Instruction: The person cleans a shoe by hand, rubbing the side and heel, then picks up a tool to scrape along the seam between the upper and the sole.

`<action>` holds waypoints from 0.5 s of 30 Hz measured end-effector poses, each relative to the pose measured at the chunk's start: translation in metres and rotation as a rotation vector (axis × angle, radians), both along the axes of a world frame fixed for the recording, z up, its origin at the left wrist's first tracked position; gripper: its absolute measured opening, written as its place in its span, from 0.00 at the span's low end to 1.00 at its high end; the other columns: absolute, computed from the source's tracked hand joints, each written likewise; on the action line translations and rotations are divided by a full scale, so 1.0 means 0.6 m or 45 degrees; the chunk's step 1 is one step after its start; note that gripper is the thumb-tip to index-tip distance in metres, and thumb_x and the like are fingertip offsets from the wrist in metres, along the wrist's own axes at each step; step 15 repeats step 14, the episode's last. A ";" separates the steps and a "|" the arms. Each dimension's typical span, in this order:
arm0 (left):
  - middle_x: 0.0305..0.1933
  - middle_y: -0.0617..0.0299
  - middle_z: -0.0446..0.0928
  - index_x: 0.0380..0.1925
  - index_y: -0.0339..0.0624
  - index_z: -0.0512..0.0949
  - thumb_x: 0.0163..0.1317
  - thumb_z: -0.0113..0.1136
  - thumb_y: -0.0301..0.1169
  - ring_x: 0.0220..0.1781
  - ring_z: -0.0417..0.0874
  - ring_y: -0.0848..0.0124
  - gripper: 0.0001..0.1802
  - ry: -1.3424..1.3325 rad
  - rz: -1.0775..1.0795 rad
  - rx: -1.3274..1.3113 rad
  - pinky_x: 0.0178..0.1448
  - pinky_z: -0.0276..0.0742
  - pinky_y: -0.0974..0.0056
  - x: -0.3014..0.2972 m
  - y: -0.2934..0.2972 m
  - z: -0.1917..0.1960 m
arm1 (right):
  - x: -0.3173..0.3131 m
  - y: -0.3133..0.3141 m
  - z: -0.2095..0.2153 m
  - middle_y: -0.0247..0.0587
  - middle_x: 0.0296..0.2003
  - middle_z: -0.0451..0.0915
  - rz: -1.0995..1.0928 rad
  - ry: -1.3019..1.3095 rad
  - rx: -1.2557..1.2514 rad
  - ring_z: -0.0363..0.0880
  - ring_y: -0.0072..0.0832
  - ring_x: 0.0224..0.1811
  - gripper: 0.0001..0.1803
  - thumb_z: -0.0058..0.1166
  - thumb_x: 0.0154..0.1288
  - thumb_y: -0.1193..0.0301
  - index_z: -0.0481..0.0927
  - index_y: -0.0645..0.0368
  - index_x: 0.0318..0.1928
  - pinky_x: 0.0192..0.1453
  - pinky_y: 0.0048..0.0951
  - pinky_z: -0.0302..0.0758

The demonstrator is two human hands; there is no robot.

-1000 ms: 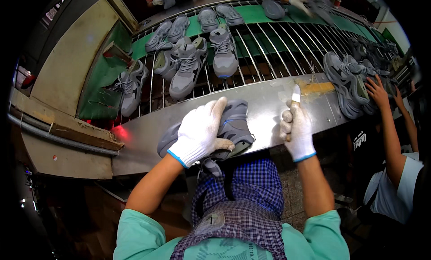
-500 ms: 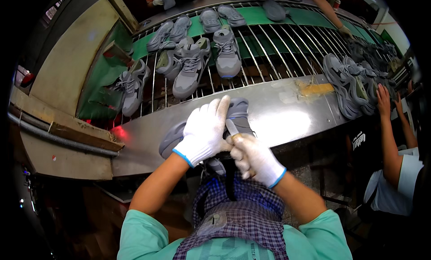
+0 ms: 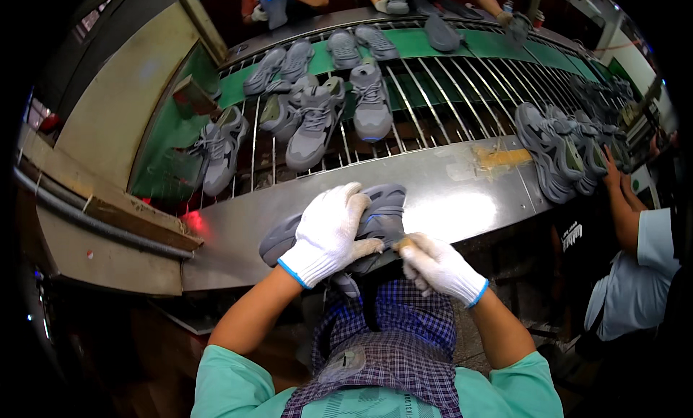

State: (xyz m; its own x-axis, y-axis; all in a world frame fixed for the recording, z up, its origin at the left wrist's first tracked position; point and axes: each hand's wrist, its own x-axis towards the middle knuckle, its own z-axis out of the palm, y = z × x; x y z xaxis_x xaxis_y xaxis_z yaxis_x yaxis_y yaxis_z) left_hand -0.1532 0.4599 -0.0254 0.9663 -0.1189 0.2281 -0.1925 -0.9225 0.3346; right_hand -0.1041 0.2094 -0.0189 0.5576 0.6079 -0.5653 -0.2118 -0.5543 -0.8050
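In the head view a grey sneaker (image 3: 382, 210) lies tilted on the near metal ledge, partly over its edge. My left hand (image 3: 328, 230), in a white knit glove with a blue cuff, presses on and grips this sneaker; its thumb points right across the upper. Part of another grey shoe or sole (image 3: 279, 240) shows left of that hand. My gloved right hand (image 3: 440, 265) is closed on a small tool (image 3: 406, 242) with a yellowish handle, close to the sneaker's right side. The tool's working end is blurred and mostly hidden.
Several grey sneakers (image 3: 315, 129) stand on the metal roller conveyor (image 3: 433, 100) ahead. More sneakers (image 3: 548, 151) sit at the right, by a co-worker's hands (image 3: 617, 176). Other people handle shoes across the conveyor. A wooden panel (image 3: 123, 93) stands at the left.
My right hand has moved right, away from my left hand; the pale blade seen earlier between them no longer shows. My left hand stays on the sneaker. The whole view has shifted slightly.
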 end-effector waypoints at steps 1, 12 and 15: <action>0.66 0.42 0.78 0.56 0.39 0.79 0.44 0.85 0.51 0.65 0.81 0.45 0.42 -0.137 -0.038 0.083 0.69 0.77 0.46 -0.010 0.008 -0.013 | -0.004 -0.010 -0.019 0.42 0.35 0.83 -0.037 -0.068 -0.074 0.84 0.29 0.31 0.26 0.49 0.85 0.56 0.74 0.58 0.71 0.35 0.33 0.85; 0.66 0.47 0.79 0.62 0.49 0.82 0.47 0.82 0.54 0.65 0.82 0.47 0.42 0.012 -0.049 0.045 0.68 0.78 0.46 -0.022 0.042 -0.007 | -0.026 0.012 -0.073 0.50 0.37 0.82 0.160 -1.450 -0.202 0.87 0.47 0.31 0.35 0.63 0.74 0.61 0.68 0.45 0.78 0.36 0.46 0.86; 0.67 0.48 0.78 0.62 0.49 0.82 0.47 0.82 0.54 0.65 0.82 0.47 0.42 0.020 -0.034 0.029 0.69 0.78 0.46 -0.018 0.052 -0.011 | -0.030 0.024 -0.082 0.49 0.37 0.82 0.159 -1.489 -0.176 0.87 0.47 0.31 0.35 0.64 0.74 0.61 0.68 0.45 0.78 0.35 0.45 0.86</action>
